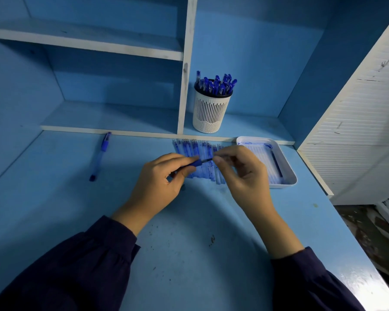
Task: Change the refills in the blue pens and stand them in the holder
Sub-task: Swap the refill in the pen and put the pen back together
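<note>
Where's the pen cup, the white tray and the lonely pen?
white slotted pen holder [211, 110]: head view, slotted wall.
white plastic tray [283, 186]: head view, rim.
lone blue pen [100, 157]: head view, barrel.

Light: dim, with a cool blue cast; brightest on the white slatted panel at right.
Glare: pale sheen on the counter, near right corner.
Shadows: broad soft patch mid-counter; shelf recesses shaded.
Distortion: straight edges bow outward.
Focus: soft overall; row of refills smeared.

One white holder, far; capped blue pens inside, too crowded to count. One loose pen, left. One held pen. One white tray, right. Refills in row, overlapping, uncountable.
</note>
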Tool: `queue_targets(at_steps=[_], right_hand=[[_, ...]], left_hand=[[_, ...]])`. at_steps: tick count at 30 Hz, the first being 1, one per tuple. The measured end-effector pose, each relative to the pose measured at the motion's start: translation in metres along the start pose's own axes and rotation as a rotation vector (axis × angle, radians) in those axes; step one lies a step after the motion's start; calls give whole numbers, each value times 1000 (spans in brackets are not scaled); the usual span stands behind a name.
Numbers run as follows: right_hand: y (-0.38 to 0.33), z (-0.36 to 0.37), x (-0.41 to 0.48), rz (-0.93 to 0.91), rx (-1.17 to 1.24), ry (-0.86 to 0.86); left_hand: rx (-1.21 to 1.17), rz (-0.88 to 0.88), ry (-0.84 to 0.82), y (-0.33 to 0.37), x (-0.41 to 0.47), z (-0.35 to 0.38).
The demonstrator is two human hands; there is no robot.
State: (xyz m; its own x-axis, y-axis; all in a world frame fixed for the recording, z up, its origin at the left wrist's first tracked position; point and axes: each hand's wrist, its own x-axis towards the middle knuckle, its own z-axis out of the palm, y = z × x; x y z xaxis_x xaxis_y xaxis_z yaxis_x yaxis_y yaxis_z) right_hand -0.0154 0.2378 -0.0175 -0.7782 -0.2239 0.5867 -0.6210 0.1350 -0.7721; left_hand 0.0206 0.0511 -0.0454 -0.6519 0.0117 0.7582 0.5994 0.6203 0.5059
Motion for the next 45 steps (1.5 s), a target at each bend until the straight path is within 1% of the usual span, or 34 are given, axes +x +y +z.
queue_targets(at_steps=[3,7,9,13,15,17,20,25,26,28,29,31,33,34,39,45], right_hand=[[1,2,-1,-35,-42,-87],[2,6,-3,-89,-104,-137],[1,8,-6,-17,-41,-145],[-2,9,-5,228,134,-156],[-1,9,-4,316,139,-178],[2,11,-6,363,84,-248],[5,19,-10,303,-106,-372],[10,34,-13,-6,-337,-484],[11,35,-13,-20,-347,-483],[10,35,-10,62,-311,-429],[8,34,-8,137,-242,-374],[3,30,-3,250,-25,-228],[-1,25,2,279,145,-98],[-3,23,3,279,191,-63],[-5,24,1,253,249,-69],[-2,27,-3,168,105,-156]], left_hand=[[2,7,-10,1,-2,-5],[-1,7,-44,0,-4,-10],[-7,-1,-50,-1,-5,-11],[11,-24,-32,-3,-6,-18],[17,-37,-24,-5,-7,-22],[26,-43,-16,-7,-7,-25],[29,-40,-5,-9,-7,-29],[37,-72,20,-14,-8,-34],[35,-79,23,-14,-8,-34],[36,-86,26,-15,-8,-34],[38,-87,23,-14,-9,-34],[38,-94,13,-15,-9,-33],[34,-102,3,-16,-10,-32],[36,-104,-2,-16,-10,-31],[48,-94,-24,-14,-10,-29],[34,-92,-47,-11,-11,-26]])
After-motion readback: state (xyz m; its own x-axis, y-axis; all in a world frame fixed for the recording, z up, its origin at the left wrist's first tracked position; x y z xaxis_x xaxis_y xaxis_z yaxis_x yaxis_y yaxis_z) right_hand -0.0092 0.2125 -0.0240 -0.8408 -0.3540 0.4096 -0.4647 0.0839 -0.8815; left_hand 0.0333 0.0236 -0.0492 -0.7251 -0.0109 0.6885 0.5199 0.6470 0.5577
